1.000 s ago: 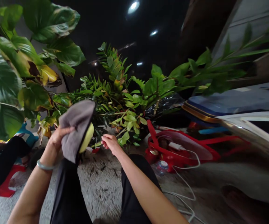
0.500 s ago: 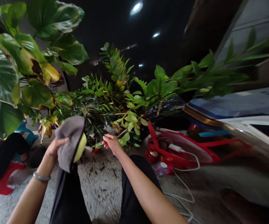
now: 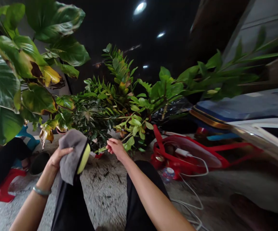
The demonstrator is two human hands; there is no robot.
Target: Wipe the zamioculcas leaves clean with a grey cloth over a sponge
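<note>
A grey cloth with a yellow-green underside hangs from my left hand, whose thumb and fingers grip its left side. A bracelet is on that wrist. My right hand is closed at the lower edge of the potted greenery, its fingertips pinched by a thin green leaf or stem; what exactly lies between the fingers is too small to make out. Dark narrow leaves stand just behind both hands, and lighter green leaves rise to the right of my right hand.
Large broad leaves reach in at the left. Beside a dark pot, a person sits on a red stool. To the right are a red bag with a white cable, a small jar and a blue-covered surface.
The cloth in my left hand has dropped slightly and shows its broad grey side more. My right hand has kept its pinch at nearly the same spot.
</note>
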